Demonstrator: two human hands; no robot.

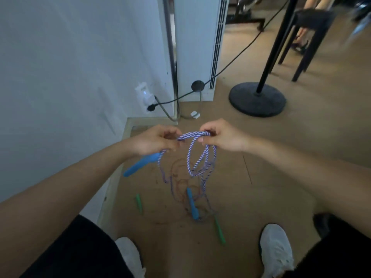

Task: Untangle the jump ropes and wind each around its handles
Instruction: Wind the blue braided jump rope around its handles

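Near, white shoes [276, 250] on floor. Above, left hand [154, 140] gripping blue handle [140, 164], right hand [219, 137] pinching striped rope [193, 135], likely loosening its tangle; other handles below.

An indoor room, office or studio by the look of it — a pale wood-look floor [261, 157] and a plain white wall [70, 67] with a socket [143, 97]. At twelve o'clock stands a white tower unit [197, 47]; at two o'clock, a black pole on a round base [258, 99] and a dark chair [309, 35].
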